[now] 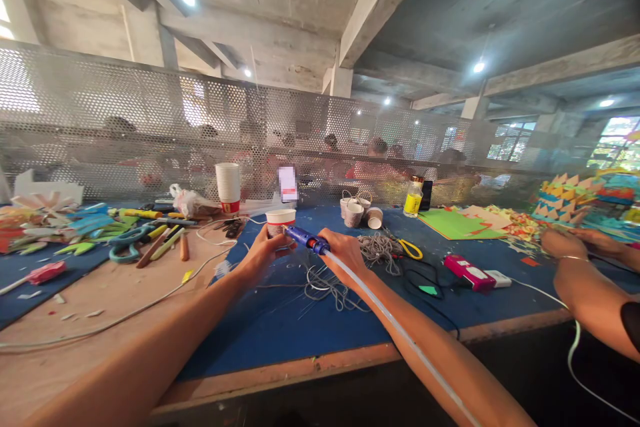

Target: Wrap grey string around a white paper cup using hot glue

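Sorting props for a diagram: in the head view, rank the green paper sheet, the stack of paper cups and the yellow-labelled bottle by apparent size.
1. green paper sheet
2. stack of paper cups
3. yellow-labelled bottle

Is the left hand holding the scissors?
No, the left hand grips a paper cup, while the teal scissors lie apart on the table.

Cup stack [228, 188] behind paper cup [280, 220], scissors [127, 243] left, string [377, 248] right
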Motion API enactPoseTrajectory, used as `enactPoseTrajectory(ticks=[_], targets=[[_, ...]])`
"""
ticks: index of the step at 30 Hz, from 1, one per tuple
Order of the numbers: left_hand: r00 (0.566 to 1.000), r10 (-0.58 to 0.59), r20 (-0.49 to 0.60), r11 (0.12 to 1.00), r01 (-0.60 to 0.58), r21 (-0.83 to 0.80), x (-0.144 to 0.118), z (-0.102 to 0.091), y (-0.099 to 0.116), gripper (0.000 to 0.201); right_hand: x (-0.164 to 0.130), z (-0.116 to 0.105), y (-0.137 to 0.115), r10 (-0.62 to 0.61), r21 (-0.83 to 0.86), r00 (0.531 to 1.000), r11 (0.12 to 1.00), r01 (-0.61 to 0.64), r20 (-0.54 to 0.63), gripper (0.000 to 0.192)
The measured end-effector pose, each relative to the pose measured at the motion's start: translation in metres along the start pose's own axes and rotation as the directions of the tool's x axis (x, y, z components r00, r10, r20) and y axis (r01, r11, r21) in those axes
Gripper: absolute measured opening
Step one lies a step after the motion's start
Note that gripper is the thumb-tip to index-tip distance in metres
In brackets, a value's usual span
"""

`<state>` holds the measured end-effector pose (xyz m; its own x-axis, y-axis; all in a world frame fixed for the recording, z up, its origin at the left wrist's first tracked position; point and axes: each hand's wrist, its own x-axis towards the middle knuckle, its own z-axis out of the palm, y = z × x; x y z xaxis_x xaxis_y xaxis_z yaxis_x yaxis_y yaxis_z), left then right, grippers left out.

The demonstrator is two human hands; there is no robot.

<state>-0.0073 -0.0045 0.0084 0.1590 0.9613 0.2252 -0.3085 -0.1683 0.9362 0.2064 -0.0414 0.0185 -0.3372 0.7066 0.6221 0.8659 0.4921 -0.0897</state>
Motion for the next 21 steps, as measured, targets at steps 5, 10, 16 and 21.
enactPoseTrajectory(ticks=[5, 10, 16, 21], targets=[[1.000, -0.009, 0.022, 1.000, 0.009, 0.011, 0.0005, -0.0010, -0.0007, 0.053, -0.0002, -0.0012, -0.0010, 0.009, 0.000, 1.000, 1.000, -0.009, -0.003, 0.005], [0.999, -0.013, 0.037, 1.000, 0.013, -0.001, 0.0024, -0.0027, -0.0027, 0.051, -0.0004, -0.0012, -0.0009, 0.017, -0.004, 1.000, 1.000, -0.017, -0.002, 0.005], [0.999, -0.010, 0.045, 1.000, 0.010, 0.006, 0.0033, -0.0046, -0.0044, 0.051, -0.0002, 0.0001, 0.0000, 0.014, -0.002, 1.000, 1.000, -0.014, -0.014, 0.004], [0.999, -0.028, 0.043, 0.999, 0.029, -0.023, 0.0034, -0.0049, -0.0046, 0.051, -0.0001, 0.0000, 0.0004, 0.023, -0.013, 1.000, 1.000, -0.023, -0.006, 0.006]])
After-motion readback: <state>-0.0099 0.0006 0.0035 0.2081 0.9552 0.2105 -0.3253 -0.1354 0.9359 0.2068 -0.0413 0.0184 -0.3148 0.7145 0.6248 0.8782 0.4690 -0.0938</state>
